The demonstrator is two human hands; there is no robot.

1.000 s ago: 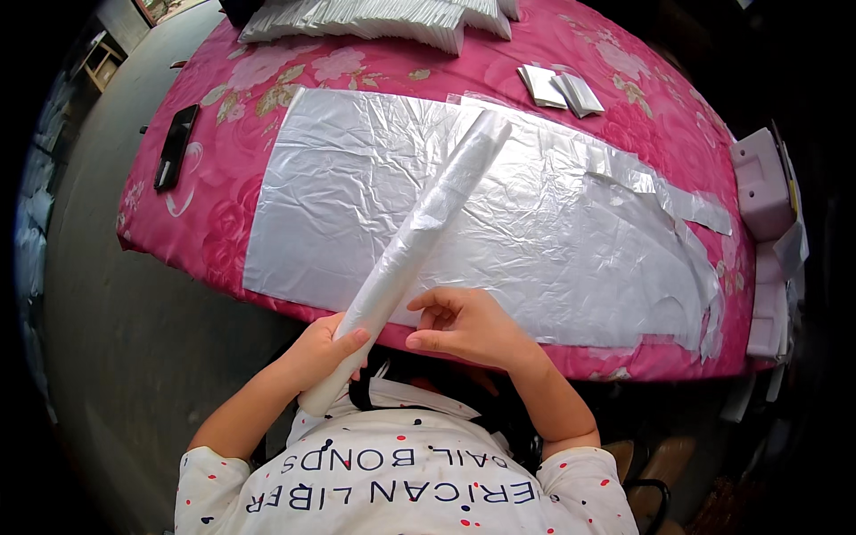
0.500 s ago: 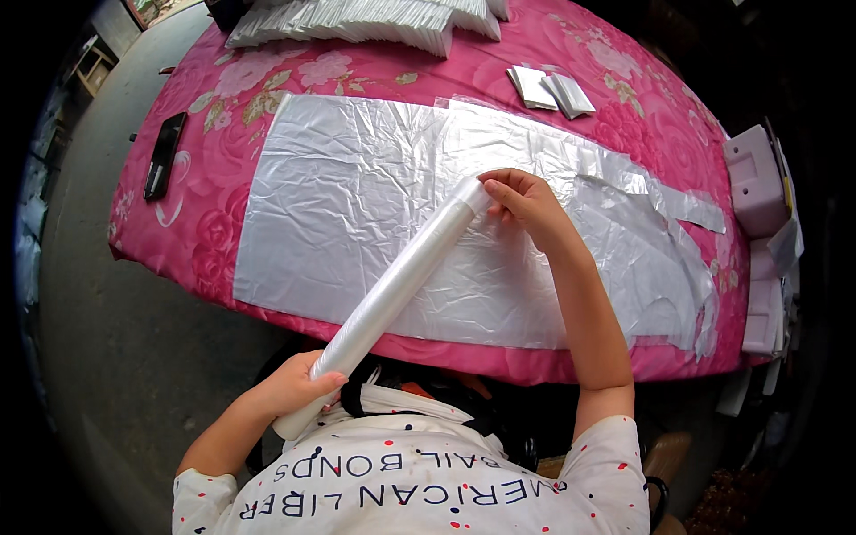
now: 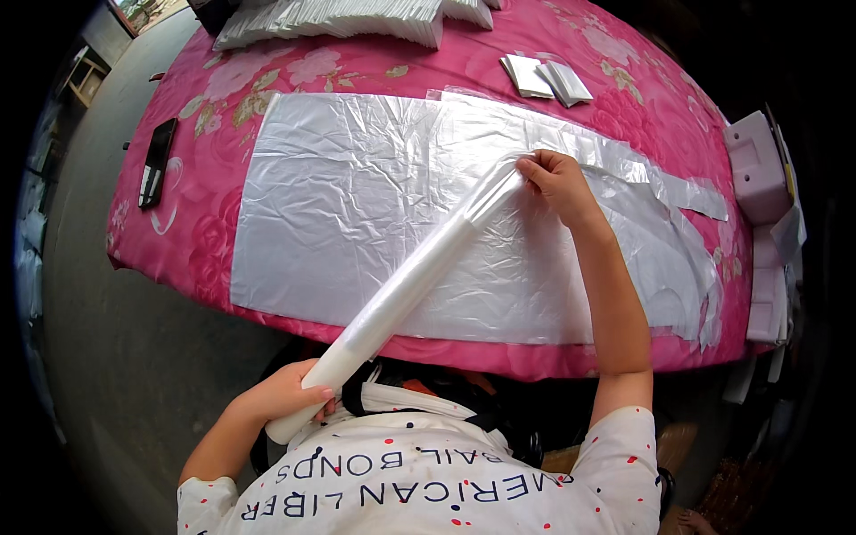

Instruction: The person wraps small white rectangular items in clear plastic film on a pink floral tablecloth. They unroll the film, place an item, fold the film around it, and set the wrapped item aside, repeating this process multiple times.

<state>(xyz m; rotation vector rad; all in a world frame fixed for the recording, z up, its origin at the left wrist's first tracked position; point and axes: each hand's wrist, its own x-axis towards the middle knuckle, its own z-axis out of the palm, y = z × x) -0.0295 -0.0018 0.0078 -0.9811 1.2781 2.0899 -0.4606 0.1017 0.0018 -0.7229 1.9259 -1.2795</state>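
A long white tube wrapped in clear plastic film slants from my lap up over the table. My left hand is closed round its lower end. At the far end my right hand pinches the loose end of the film, which stretches past the tube's upper part. Beneath lie wide, crinkled, translucent plastic sheets, spread flat and overlapping toward the right. Whether the tube is a core or only tightly rolled film I cannot tell.
A pink flowered cloth covers the table. A black phone lies at the left. Folded white packets rest beyond the sheets, and a large stack of white folded pieces stands at the back. Pale boxes are at the right edge.
My right hand has moved away to the right and slightly farther back, drawing the film's end out beyond the tube. My left hand keeps its grip at the lower end.
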